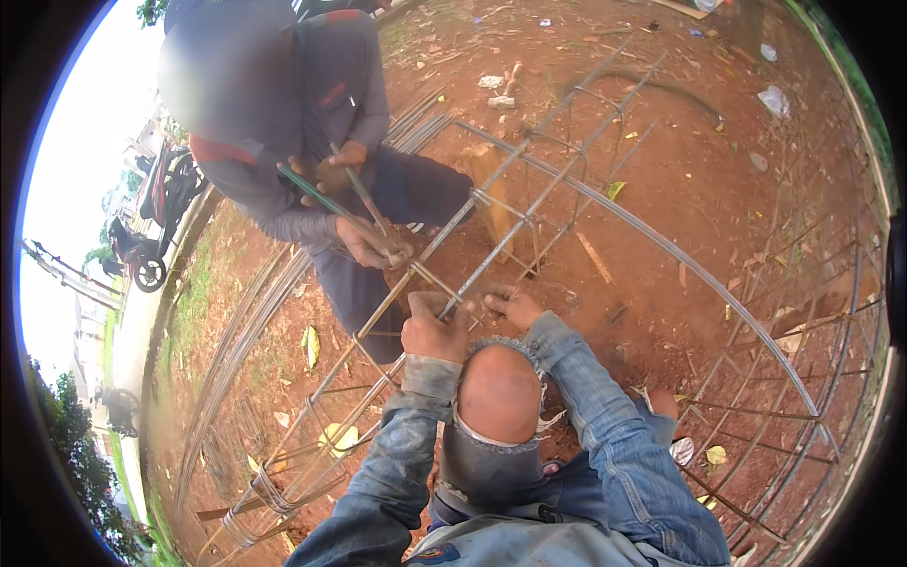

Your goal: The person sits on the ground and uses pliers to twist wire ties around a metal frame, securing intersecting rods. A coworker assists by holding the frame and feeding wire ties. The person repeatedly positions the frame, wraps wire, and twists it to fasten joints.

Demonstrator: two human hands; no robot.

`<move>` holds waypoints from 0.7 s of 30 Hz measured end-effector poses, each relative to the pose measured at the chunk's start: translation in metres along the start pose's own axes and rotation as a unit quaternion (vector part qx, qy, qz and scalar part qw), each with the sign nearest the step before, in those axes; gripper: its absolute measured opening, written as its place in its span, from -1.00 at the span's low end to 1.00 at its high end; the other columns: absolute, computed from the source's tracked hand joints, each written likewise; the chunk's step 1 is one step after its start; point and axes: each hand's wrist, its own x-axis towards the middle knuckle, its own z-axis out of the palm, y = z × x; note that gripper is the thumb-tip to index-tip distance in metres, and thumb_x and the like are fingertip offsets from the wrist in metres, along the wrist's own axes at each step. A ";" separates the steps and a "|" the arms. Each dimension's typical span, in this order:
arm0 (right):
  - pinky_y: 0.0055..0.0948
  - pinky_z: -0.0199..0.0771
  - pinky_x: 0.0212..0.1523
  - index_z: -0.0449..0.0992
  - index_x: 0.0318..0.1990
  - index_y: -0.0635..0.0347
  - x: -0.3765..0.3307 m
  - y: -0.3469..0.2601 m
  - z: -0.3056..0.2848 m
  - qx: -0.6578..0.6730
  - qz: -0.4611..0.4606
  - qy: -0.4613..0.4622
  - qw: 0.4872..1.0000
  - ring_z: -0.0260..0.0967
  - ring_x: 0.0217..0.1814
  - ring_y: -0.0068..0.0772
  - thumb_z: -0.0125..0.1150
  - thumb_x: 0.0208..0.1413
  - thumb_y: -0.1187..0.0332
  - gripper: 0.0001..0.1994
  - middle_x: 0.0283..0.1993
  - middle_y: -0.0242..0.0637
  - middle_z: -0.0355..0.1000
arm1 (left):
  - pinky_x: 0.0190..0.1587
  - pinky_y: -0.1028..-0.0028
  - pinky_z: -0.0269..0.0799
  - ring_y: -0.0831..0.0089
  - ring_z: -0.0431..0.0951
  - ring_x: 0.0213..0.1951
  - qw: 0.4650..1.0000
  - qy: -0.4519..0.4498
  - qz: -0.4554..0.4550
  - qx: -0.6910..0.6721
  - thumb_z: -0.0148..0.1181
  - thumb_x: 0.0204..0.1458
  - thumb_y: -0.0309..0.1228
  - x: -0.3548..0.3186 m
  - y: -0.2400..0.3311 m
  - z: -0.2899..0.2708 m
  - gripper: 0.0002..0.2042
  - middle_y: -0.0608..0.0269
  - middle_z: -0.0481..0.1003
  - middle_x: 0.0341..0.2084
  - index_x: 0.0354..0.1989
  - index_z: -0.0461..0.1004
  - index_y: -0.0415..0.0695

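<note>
A long cage of steel rebar [480,197] runs diagonally from lower left to upper right in front of my knees. My left hand [436,328] is closed at the corner of a square stirrup [436,282], its fingers bent around the steel. Just right of it, my right hand [513,307] is held with thumb and fingers pinched together. Whatever lies between those fingertips is too small to make out. Across the cage, a co-worker grips long-handled pincers [326,200], one handle green, with the tool's head close to the near bar.
Another wire-tied rebar frame [756,378] stands at the right. Loose steel rods [250,326] lie at the left. A wooden block [493,203] stands beneath the cage, and a hammer [505,94] rests on the red soil. Motorbikes [151,231] are parked beyond the kerb.
</note>
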 end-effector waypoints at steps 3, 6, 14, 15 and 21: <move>-0.59 0.29 -0.40 0.47 -0.17 0.23 -0.008 -0.005 0.012 0.019 -0.012 0.018 1.000 0.27 -0.43 -0.67 0.10 0.11 0.35 -0.81 -0.43 -0.45 0.42 | -0.45 0.25 0.41 0.11 0.53 -0.52 1.000 -0.007 -0.016 0.003 0.36 -0.24 -0.29 -0.001 -0.001 -0.001 -0.64 0.12 0.49 -0.62 -0.39 0.30 -0.17; -0.55 0.30 -0.38 0.47 -0.20 0.25 -0.001 -0.035 0.027 0.035 -0.071 -0.015 0.997 0.28 -0.43 -0.65 0.10 0.10 0.35 -0.81 -0.43 -0.43 0.42 | -0.46 0.24 0.41 0.10 0.52 -0.53 1.000 0.002 -0.006 -0.007 0.34 -0.23 -0.28 0.002 -0.008 0.001 -0.62 0.10 0.49 -0.63 -0.32 0.31 -0.17; -0.54 0.32 -0.34 0.48 -0.16 0.22 0.010 -0.041 0.020 0.014 -0.102 -0.048 0.994 0.27 -0.41 -0.66 0.12 0.07 0.40 -0.81 -0.35 -0.41 0.45 | -0.46 0.18 0.40 0.02 0.50 -0.56 0.999 -0.026 0.026 0.013 0.28 -0.18 -0.19 0.004 0.000 -0.001 -0.40 0.03 0.46 -0.69 0.07 0.26 -0.13; -0.54 0.31 -0.35 0.48 -0.15 0.21 0.011 -0.040 0.016 0.042 -0.089 -0.054 0.994 0.27 -0.41 -0.66 0.12 0.06 0.39 -0.80 -0.34 -0.41 0.45 | -0.46 0.18 0.40 0.02 0.50 -0.56 0.999 -0.028 0.023 0.016 0.28 -0.18 -0.18 0.004 -0.001 0.001 -0.39 0.03 0.46 -0.69 0.08 0.26 -0.13; -0.59 0.29 -0.44 0.48 -0.14 0.18 -0.022 -0.081 0.020 -0.050 0.001 0.006 0.999 0.26 -0.42 -0.66 0.13 0.08 0.38 -0.80 -0.38 -0.47 0.40 | -0.44 0.21 0.42 0.04 0.52 -0.53 0.999 -0.021 0.020 0.045 0.28 -0.19 -0.17 0.004 -0.005 -0.004 -0.38 0.01 0.47 -0.66 0.08 0.27 -0.16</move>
